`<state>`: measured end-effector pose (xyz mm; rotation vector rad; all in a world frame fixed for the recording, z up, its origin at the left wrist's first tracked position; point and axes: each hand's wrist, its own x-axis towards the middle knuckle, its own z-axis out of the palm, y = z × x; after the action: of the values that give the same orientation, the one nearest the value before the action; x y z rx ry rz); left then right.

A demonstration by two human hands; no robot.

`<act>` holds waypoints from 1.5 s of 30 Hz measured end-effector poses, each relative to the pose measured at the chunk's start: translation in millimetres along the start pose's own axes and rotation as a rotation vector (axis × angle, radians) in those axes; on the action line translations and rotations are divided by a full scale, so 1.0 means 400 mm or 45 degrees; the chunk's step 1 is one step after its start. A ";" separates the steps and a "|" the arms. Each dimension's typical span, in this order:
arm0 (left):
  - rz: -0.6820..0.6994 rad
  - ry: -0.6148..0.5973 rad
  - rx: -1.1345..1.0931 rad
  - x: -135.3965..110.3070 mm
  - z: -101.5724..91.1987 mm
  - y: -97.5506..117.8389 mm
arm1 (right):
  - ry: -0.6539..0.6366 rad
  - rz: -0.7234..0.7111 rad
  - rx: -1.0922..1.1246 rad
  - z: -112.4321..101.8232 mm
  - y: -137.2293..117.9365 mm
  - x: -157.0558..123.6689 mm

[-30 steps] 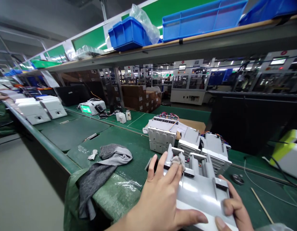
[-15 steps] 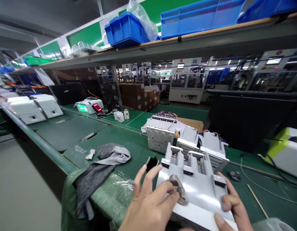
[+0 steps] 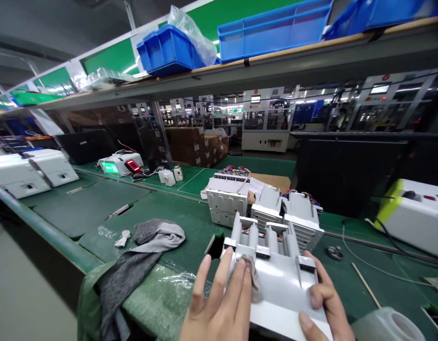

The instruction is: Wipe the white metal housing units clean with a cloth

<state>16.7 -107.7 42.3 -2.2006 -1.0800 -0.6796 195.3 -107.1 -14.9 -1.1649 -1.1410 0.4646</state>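
hands are both working on a pale grey housing: the left hand is pressing a small grey cloth against the housing's top face, fingers spread rather than clenched, while the right hand is gripping the near right edge, thumb resting on top. the job in view is wiping this housing down with the cloth. the housing is sitting at the front of a green bench mat, just in front of two finned housings and near another with coloured wires on top. overhead, a deep blue bin is standing on a shelf beside a wide blue tray, with a clear plastic bag lying over the bin; their contents are out of sight. brown cardboard cartons are stacking up behind the bench, and a translucent plastic jug is showing at the lower right.
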 end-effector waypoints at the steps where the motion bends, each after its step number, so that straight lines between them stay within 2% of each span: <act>1: 0.017 -0.039 -0.022 0.017 -0.005 -0.010 | 0.004 -0.005 0.012 0.002 -0.001 0.001; 4: 0.056 -0.244 -0.157 0.075 -0.024 -0.043 | 0.014 -0.010 0.050 0.004 -0.003 0.004; 6: 0.063 -0.319 -0.204 0.095 -0.032 -0.054 | 0.012 -0.018 0.051 0.004 -0.002 0.004; 10: 0.071 -0.182 -0.154 0.057 -0.019 -0.041 | 0.000 -0.023 0.043 0.000 0.004 0.002; 13: 0.077 -0.137 -0.077 0.017 -0.003 -0.026 | 0.007 0.003 0.028 -0.002 0.006 -0.002; 15: 0.065 -0.115 -0.087 0.018 0.000 -0.025 | 0.009 0.000 0.027 -0.002 0.007 -0.003; 17: 0.028 -0.146 -0.167 0.044 -0.002 -0.031 | 0.010 -0.016 0.029 -0.001 0.010 -0.004; 21: -0.036 -0.379 -0.309 0.098 -0.015 -0.042 | 0.020 -0.038 0.046 0.000 0.018 -0.004; 23: -0.015 -0.325 -0.273 0.088 -0.016 -0.038 | 0.032 -0.047 0.047 0.000 0.020 -0.005; 26: 0.043 -0.118 -0.129 0.037 -0.008 -0.023 | 0.035 -0.034 0.030 -0.001 0.018 -0.006; 28: 0.062 -0.069 -0.071 0.011 -0.005 -0.017 | 0.022 -0.020 0.030 -0.003 0.015 -0.006; 31: 0.023 -0.128 -0.158 0.028 -0.010 -0.020 | -0.002 -0.003 0.062 -0.007 0.016 -0.005; 35: -0.133 -0.356 -0.405 0.102 -0.021 -0.032 | -0.024 0.009 0.108 -0.011 0.025 -0.004; 37: -0.140 -0.366 -0.434 0.110 -0.024 -0.031 | -0.032 0.007 0.109 -0.012 0.027 -0.004; 42: 0.004 -0.101 -0.166 0.016 -0.025 -0.013 | -0.029 0.013 0.098 -0.011 0.022 -0.007; 45: 0.011 -0.090 -0.052 -0.022 -0.029 -0.004 | -0.014 0.011 0.073 -0.010 0.018 -0.007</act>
<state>8.5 -119.6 44.9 -2.2785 -1.1000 -0.6293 199.4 -108.6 -22.3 -1.1195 -1.1254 0.5073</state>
